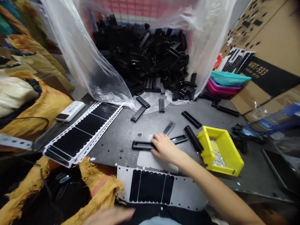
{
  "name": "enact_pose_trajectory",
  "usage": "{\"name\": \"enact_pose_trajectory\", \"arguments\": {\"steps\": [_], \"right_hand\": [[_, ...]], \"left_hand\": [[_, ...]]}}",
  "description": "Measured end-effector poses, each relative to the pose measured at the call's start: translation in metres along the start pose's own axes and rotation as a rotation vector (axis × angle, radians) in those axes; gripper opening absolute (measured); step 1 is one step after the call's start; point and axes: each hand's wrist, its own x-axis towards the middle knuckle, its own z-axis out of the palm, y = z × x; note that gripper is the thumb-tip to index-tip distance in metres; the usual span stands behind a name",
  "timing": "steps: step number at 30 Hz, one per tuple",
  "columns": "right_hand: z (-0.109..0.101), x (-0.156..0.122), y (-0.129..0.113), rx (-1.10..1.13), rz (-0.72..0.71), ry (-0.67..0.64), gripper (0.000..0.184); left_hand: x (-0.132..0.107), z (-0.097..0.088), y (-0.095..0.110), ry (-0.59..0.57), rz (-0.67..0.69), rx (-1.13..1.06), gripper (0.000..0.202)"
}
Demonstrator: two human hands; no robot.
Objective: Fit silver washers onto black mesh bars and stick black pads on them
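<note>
My right hand [164, 148] reaches in from the right, with its fingers closed on the right end of a long black plastic bar [142, 145] lying on the grey table. Beyond the fingers lies a small grey-black piece [169, 127], and another black bar [180, 139] shows to their right. Under the wrist is a pale flat sheet [147, 159]. At the bottom edge my left hand [110, 216] is blurred, its fingers stretched to the right with nothing visible in them. Near it, a white sheet of black oval-ended strips [152, 187] overhangs the table's front edge.
Plastic sheeting [93, 62] surrounds a heap of black parts [150, 56] at the back. A yellow bin [231, 153] holding small metal pieces stands right. Stacked strip sheets [82, 131] and a white device [70, 111] are left. An orange sack [98, 182] hangs in front.
</note>
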Motion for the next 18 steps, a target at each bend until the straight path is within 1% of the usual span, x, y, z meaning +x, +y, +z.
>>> {"name": "enact_pose_trajectory", "arguments": {"steps": [1,2,3,4,5,6,7,9,11,12,14,16,18], "right_hand": [[0.003,-0.017,-0.004,0.016,-0.038,-0.005,0.027],[0.006,-0.033,-0.006,0.038,-0.062,0.002,0.029],[0.007,-0.050,-0.005,0.073,-0.078,0.019,0.032],[0.008,-0.065,-0.001,0.124,-0.086,0.043,0.037],[0.008,-0.079,0.005,0.190,-0.084,0.077,0.040],[0.007,-0.091,0.012,0.262,-0.066,0.126,0.041],[0.005,-0.101,0.021,0.327,-0.031,0.193,0.038],[0.000,-0.115,0.040,0.395,0.079,0.349,0.031],[-0.004,-0.119,0.055,0.404,0.178,0.472,0.029],[-0.005,-0.119,0.060,0.405,0.204,0.495,0.029],[-0.007,-0.116,0.065,0.417,0.225,0.491,0.030],[-0.007,-0.113,0.066,0.428,0.236,0.475,0.032],[-0.006,-0.111,0.066,0.430,0.255,0.461,0.033]], "left_hand": [[0.020,0.012,0.013,-0.033,0.071,-0.013,0.041],[0.041,0.024,0.026,-0.070,0.171,-0.026,0.044],[0.063,0.035,0.037,-0.107,0.333,-0.010,0.044],[0.083,0.044,0.047,-0.110,0.464,0.009,0.040],[0.102,0.052,0.054,-0.105,0.559,0.016,0.036],[0.116,0.058,0.058,-0.111,0.628,0.002,0.032],[0.127,0.063,0.061,-0.122,0.659,-0.020,0.032],[0.139,0.069,0.062,-0.139,0.689,-0.069,0.030],[0.141,0.072,0.063,-0.092,0.669,-0.090,0.029],[0.140,0.074,0.064,-0.055,0.642,-0.090,0.029],[0.140,0.077,0.068,-0.016,0.568,-0.089,0.030],[0.140,0.078,0.071,-0.043,0.514,-0.107,0.029],[0.141,0.076,0.072,-0.079,0.505,-0.131,0.026]]}}
